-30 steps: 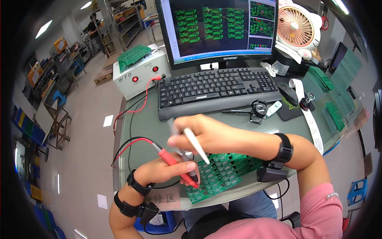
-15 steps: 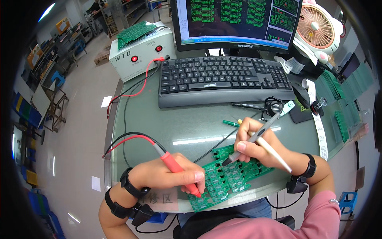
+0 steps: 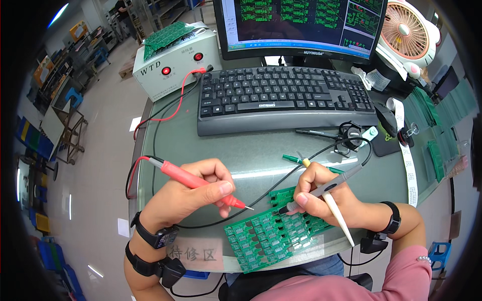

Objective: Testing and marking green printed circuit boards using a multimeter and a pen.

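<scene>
My left hand (image 3: 201, 195) is closed around a red test probe (image 3: 182, 175). Its bare metal tip points right, just above the far edge of a green circuit board panel (image 3: 256, 246). In my right hand (image 3: 329, 200) is a grey test probe (image 3: 317, 192), its black tip over the panel's upper middle. A white tapered stick (image 3: 339, 218) is also gripped there, slanting down to the right below the fingers. Rows of small parts cover the panel, which lies at the desk's near edge. My right hand hides part of it.
A white box (image 3: 175, 62) with red switches and boards on top stands back left, with a red lead plugged in. Behind the panel are a keyboard (image 3: 281, 98), a monitor (image 3: 301, 30), a mouse (image 3: 385, 119), a fan (image 3: 404, 32), a green pen (image 3: 292, 159) and cables.
My left hand has moved up and left, lifting the red probe off the panel. The panel has shifted left. The grey probe's cable now arches behind my right hand.
</scene>
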The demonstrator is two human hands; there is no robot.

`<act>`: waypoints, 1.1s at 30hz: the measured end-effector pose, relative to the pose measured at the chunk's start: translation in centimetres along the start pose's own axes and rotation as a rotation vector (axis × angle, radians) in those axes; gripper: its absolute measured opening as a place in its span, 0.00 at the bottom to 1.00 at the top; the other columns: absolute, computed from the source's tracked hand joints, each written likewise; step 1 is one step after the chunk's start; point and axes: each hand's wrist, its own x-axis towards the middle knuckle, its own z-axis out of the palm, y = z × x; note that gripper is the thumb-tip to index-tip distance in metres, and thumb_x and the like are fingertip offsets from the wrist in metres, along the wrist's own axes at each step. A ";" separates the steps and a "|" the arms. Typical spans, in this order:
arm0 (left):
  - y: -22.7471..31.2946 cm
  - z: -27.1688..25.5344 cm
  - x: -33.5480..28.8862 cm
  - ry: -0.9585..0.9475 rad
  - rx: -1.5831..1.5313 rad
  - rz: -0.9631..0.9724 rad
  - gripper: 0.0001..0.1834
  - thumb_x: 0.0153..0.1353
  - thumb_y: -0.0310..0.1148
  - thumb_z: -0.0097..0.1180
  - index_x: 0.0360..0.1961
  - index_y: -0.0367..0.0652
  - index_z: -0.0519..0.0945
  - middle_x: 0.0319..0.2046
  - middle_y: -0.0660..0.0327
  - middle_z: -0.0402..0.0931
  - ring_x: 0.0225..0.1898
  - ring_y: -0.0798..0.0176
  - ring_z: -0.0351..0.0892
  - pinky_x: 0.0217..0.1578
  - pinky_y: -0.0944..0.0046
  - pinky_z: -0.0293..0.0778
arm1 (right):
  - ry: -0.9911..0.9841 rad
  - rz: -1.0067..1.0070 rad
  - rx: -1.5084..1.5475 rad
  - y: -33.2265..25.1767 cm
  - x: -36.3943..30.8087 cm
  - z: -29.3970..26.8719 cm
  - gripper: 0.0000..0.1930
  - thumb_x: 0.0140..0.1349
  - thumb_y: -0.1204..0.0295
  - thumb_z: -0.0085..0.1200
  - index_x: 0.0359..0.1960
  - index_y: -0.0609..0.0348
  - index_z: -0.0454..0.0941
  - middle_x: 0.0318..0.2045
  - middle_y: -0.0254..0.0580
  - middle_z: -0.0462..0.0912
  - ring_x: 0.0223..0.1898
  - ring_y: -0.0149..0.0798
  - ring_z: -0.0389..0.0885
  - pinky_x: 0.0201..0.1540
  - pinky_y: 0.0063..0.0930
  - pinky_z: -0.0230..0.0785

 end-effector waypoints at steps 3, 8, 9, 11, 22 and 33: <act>-0.2 -0.4 0.0 0.030 -0.010 -0.049 0.15 0.65 0.39 0.57 0.29 0.39 0.72 0.22 0.62 0.76 0.23 0.72 0.77 0.28 0.71 0.71 | -0.010 -0.009 -0.020 0.0 0.1 0.0 0.11 0.67 0.68 0.53 0.34 0.57 0.62 0.27 0.36 0.74 0.27 0.24 0.72 0.31 0.21 0.70; -0.2 -0.7 0.3 -0.015 0.003 -0.141 0.14 0.62 0.38 0.60 0.28 0.41 0.71 0.23 0.64 0.75 0.21 0.76 0.72 0.24 0.73 0.69 | -0.016 0.021 0.002 0.1 -0.1 -0.2 0.13 0.66 0.66 0.55 0.34 0.59 0.65 0.31 0.34 0.72 0.35 0.28 0.82 0.33 0.21 0.72; -0.3 -0.5 0.3 -0.012 0.004 -0.142 0.14 0.62 0.38 0.60 0.28 0.41 0.71 0.23 0.64 0.75 0.21 0.76 0.72 0.24 0.73 0.69 | -0.003 0.029 0.007 0.0 -0.2 -0.1 0.12 0.66 0.66 0.55 0.33 0.59 0.65 0.31 0.34 0.72 0.35 0.28 0.82 0.33 0.21 0.72; -0.5 -0.3 0.4 -0.034 0.042 -0.133 0.13 0.62 0.37 0.60 0.29 0.41 0.71 0.23 0.65 0.75 0.21 0.77 0.71 0.23 0.74 0.67 | 0.005 0.036 0.015 0.0 -0.2 -0.1 0.12 0.65 0.66 0.55 0.33 0.59 0.65 0.31 0.34 0.72 0.35 0.28 0.82 0.33 0.21 0.72; -0.9 -0.8 0.3 -0.197 -0.016 -0.163 0.10 0.62 0.31 0.59 0.35 0.39 0.70 0.27 0.63 0.76 0.23 0.77 0.73 0.25 0.75 0.68 | 0.023 -0.003 -0.016 0.1 -0.2 0.1 0.11 0.64 0.70 0.55 0.33 0.60 0.65 0.30 0.35 0.74 0.33 0.27 0.82 0.31 0.20 0.72; -1.6 -0.5 0.5 -0.185 -0.048 -0.137 0.12 0.61 0.28 0.59 0.33 0.39 0.67 0.25 0.62 0.75 0.24 0.72 0.78 0.27 0.72 0.73 | 0.022 -0.026 -0.042 0.2 -0.1 -0.1 0.11 0.64 0.70 0.56 0.32 0.61 0.66 0.29 0.35 0.74 0.32 0.27 0.81 0.29 0.20 0.70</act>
